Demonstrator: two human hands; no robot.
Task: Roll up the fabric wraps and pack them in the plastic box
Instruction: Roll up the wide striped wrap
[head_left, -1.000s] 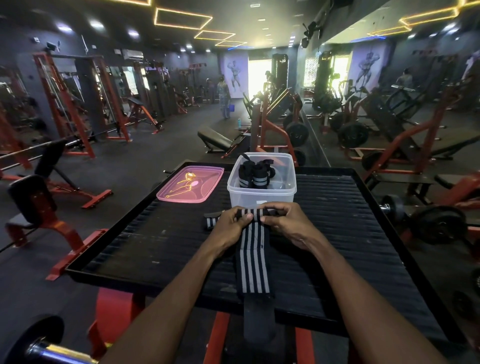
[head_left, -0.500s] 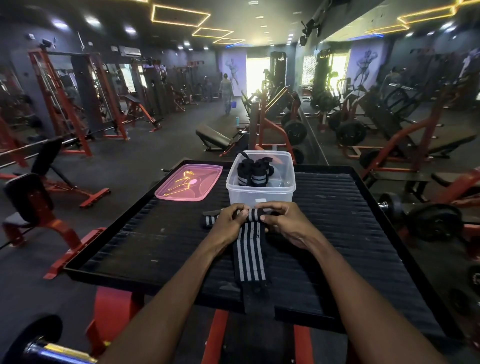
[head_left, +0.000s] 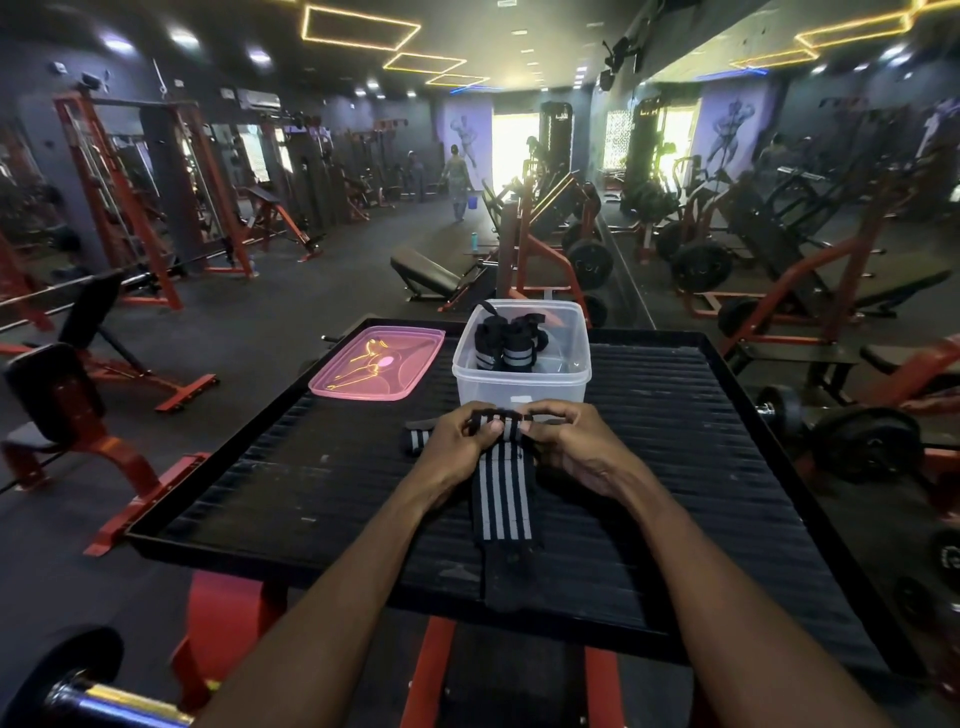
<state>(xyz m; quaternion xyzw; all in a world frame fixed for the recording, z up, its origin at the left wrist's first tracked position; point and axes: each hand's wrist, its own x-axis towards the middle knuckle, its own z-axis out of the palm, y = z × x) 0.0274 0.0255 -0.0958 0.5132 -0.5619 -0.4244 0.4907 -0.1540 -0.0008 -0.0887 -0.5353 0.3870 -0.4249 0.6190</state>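
A black fabric wrap with grey stripes (head_left: 503, 499) lies lengthwise on the black ribbed platform (head_left: 675, 467), its near end reaching the front edge. My left hand (head_left: 460, 441) and my right hand (head_left: 576, 447) both pinch the small roll at the wrap's far end, fingers curled round it. Just beyond the hands stands the clear plastic box (head_left: 521, 382), holding rolled wraps (head_left: 506, 343) upright inside. Another striped wrap (head_left: 418, 439) pokes out left of my left hand.
The pink box lid (head_left: 378, 362) lies left of the box on the platform. Red gym benches and machines surround the platform; a barbell end (head_left: 78, 691) is at the lower left and weight plates (head_left: 862, 441) at the right. A person walks far off.
The roll at the far end has grown slightly as the hands turned it; the flat part of the wrap has been drawn a little away from the front edge.
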